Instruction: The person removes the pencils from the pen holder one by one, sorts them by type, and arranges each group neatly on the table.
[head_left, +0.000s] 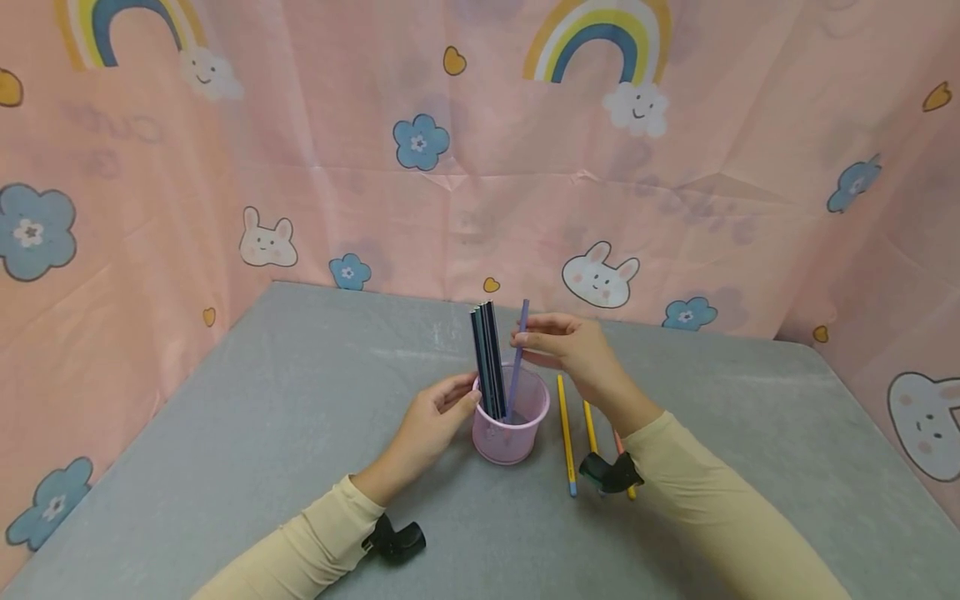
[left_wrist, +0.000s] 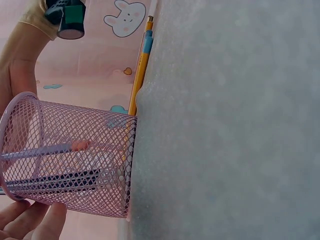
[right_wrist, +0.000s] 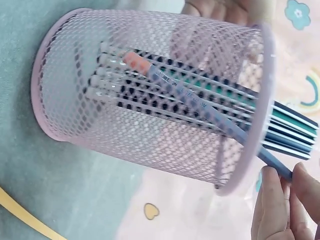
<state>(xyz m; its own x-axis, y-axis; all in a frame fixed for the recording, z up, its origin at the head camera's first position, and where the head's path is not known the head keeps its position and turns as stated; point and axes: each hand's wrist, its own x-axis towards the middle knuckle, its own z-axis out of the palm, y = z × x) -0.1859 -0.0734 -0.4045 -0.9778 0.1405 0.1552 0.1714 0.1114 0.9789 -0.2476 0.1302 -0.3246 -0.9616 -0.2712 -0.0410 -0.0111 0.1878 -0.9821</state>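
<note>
A pink mesh pencil cup (head_left: 504,443) stands upright on the grey table (head_left: 315,400). My left hand (head_left: 423,421) holds it by its left side near the rim, thumb in front. Several dark pencils (head_left: 487,358) lean together in the cup, their clear-capped lower ends showing through the mesh in the right wrist view. Between thumb and fingertips my right hand (head_left: 585,354) pinches a purple pencil (right_wrist: 195,102) near its top. That pencil slants into the cup, and its orange lower end (right_wrist: 136,63) shows inside through the mesh, above the cup's base.
Right of the cup, a yellow pencil (head_left: 566,437) lies on the table beside a second yellow pencil (head_left: 589,425) and an orange-red one (head_left: 618,443), partly under the right forearm and its black wrist camera (head_left: 611,473). A pink printed curtain (head_left: 337,125) hangs behind.
</note>
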